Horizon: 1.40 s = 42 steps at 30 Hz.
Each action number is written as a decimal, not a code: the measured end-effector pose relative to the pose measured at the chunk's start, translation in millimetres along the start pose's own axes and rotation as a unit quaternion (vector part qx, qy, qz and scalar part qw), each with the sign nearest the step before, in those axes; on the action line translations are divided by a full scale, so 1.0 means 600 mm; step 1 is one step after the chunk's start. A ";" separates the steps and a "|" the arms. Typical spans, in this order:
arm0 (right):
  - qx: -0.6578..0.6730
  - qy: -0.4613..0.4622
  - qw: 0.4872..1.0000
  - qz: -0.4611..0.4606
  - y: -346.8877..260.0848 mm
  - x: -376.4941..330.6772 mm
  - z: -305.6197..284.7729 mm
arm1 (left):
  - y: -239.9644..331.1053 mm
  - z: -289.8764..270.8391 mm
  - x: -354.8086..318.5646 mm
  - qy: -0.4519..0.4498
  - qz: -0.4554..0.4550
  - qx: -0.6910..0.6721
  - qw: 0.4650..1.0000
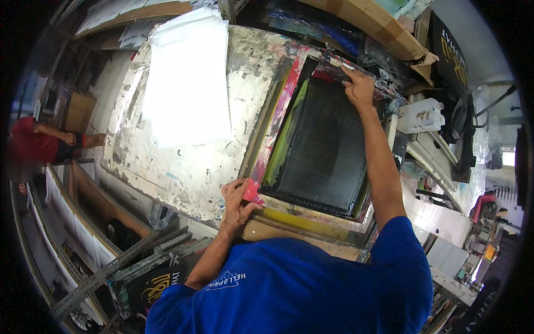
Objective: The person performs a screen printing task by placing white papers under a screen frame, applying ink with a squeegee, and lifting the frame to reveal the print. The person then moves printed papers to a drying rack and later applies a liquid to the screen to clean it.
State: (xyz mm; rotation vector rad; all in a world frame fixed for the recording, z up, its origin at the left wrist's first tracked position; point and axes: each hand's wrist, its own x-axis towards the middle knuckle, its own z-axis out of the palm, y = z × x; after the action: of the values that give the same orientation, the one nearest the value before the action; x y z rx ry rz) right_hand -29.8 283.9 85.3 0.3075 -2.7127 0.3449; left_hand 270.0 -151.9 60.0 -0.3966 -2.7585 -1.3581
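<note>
A screen printing frame (267,151) lies on the paint-stained table, its border smeared with pink, white and yellow-green ink. Dark mesh (325,147) fills its middle, with faint lettering showing through. At the frame's near left corner, beside a bright pink ink patch, my left hand (236,205) is closed around the edge. My right arm reaches across the frame's right side. At the far edge my right hand (359,88) grips the border, index finger stretched along it; its other fingers are partly hidden.
White paper sheets (189,78) are stacked on the worn table (172,172) to the left. A white plastic container (421,116) stands right of the frame. Cardboard (384,28) lies beyond it. Shelving (100,222) is at the lower left, and a person in red (41,142) is at the far left.
</note>
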 end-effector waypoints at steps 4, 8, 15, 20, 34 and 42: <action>-0.012 -0.018 1.000 0.015 -0.063 -0.055 -0.024 | 0.001 0.013 -0.011 0.041 -0.001 -0.032 0.999; -0.004 -0.021 0.999 0.043 -0.138 -0.139 -0.068 | 0.008 0.011 -0.008 0.068 0.027 -0.052 0.996; 0.050 -0.067 0.994 0.077 -0.315 -0.280 -0.244 | 0.075 -0.012 0.024 0.156 0.053 -0.110 0.980; 0.048 -0.079 0.993 0.079 -0.413 -0.305 -0.375 | 0.127 -0.030 0.057 0.206 0.043 -0.156 0.965; 0.007 0.084 0.996 -0.037 -0.317 -0.046 -0.561 | 0.193 0.021 0.358 0.197 0.066 -0.286 0.935; 0.120 0.063 0.991 0.013 -0.319 0.038 -0.607 | 0.030 0.243 0.519 0.077 0.037 -0.056 0.995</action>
State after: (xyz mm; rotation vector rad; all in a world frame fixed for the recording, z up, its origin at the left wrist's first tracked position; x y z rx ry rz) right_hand 126.0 201.3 457.7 0.3053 -2.5552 0.6787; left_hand -15.9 37.9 30.5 -0.3767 -2.5275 -1.4622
